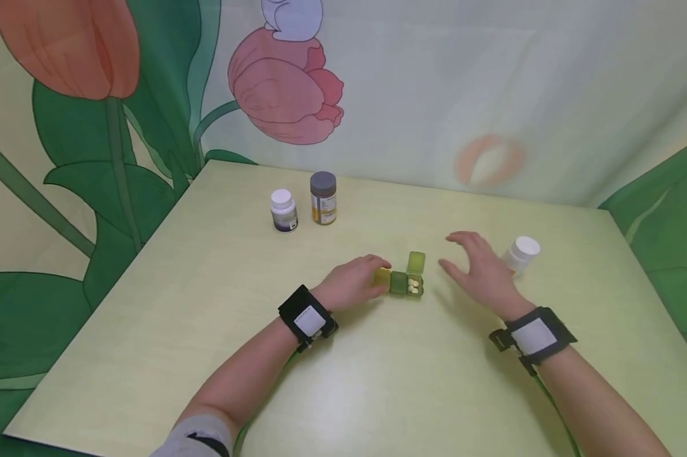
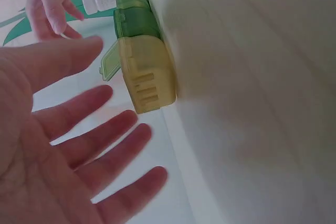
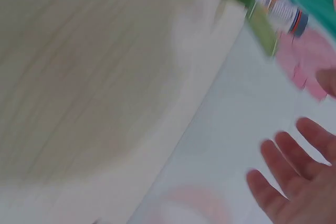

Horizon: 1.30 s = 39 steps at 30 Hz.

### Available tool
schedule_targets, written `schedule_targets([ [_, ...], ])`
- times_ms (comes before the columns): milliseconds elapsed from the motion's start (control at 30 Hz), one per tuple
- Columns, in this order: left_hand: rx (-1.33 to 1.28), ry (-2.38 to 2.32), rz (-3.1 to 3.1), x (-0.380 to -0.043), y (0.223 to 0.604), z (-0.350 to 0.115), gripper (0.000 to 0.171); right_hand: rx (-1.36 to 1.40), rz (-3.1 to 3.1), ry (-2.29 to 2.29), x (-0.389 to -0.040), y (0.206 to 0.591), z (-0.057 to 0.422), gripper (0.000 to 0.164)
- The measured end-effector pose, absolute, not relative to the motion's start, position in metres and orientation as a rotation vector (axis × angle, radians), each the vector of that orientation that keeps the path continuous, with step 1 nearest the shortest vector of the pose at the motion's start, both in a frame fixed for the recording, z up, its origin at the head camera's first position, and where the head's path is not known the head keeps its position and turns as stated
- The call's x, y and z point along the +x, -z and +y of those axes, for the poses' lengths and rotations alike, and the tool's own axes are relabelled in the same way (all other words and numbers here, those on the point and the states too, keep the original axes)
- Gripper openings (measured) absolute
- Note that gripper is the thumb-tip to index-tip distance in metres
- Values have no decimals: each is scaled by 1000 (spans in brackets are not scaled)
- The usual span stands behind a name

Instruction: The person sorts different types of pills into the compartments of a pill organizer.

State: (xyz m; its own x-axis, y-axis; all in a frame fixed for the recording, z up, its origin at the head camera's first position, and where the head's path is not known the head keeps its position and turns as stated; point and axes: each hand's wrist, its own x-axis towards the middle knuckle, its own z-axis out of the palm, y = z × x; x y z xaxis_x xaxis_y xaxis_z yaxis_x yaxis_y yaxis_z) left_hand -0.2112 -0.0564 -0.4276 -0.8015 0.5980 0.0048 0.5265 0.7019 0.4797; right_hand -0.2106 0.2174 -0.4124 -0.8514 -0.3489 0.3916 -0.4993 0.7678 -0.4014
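A small pill organizer with yellow, dark green and light green compartments sits mid-table. Its light green end has the lid raised, and several pale tablets lie inside. My left hand is beside the yellow end; in the left wrist view its fingers are spread, with the yellow compartment just beyond the fingertips. To the right of the organizer, my right hand hovers with thumb and fingers apart, holding nothing. A white-capped bottle stands just behind the right hand, which partly hides it.
Toward the back left of the table stand a small white bottle and a taller grey-capped bottle. Behind the table hangs a cloth printed with flowers. Each wrist wears a black strap with a camera.
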Motion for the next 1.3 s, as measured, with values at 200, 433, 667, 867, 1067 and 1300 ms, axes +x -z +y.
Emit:
schedule_targets([
  [200, 860, -671, 2711, -213, 429, -55, 57, 753, -2925, -750, -216, 416, 180, 54],
  [433, 857, -624, 2738, -211, 428, -53, 53, 734, -2946, -780, -220, 419, 177, 43],
  [667, 837, -597, 2768, -211, 428, -53, 48, 784, -2874, -782, -214, 414, 179, 28],
  [867, 841, -562, 2776, -212, 427, -51, 47, 919, -2815, -699, -200, 414, 186, 24],
  [1067, 884, -463, 2775, -215, 423, -51, 44, 1117, -2791, -515, -189, 417, 189, 30],
  [1300, 911, -440, 2764, -216, 419, -50, 43, 1227, -2700, -421, -185, 423, 190, 31],
])
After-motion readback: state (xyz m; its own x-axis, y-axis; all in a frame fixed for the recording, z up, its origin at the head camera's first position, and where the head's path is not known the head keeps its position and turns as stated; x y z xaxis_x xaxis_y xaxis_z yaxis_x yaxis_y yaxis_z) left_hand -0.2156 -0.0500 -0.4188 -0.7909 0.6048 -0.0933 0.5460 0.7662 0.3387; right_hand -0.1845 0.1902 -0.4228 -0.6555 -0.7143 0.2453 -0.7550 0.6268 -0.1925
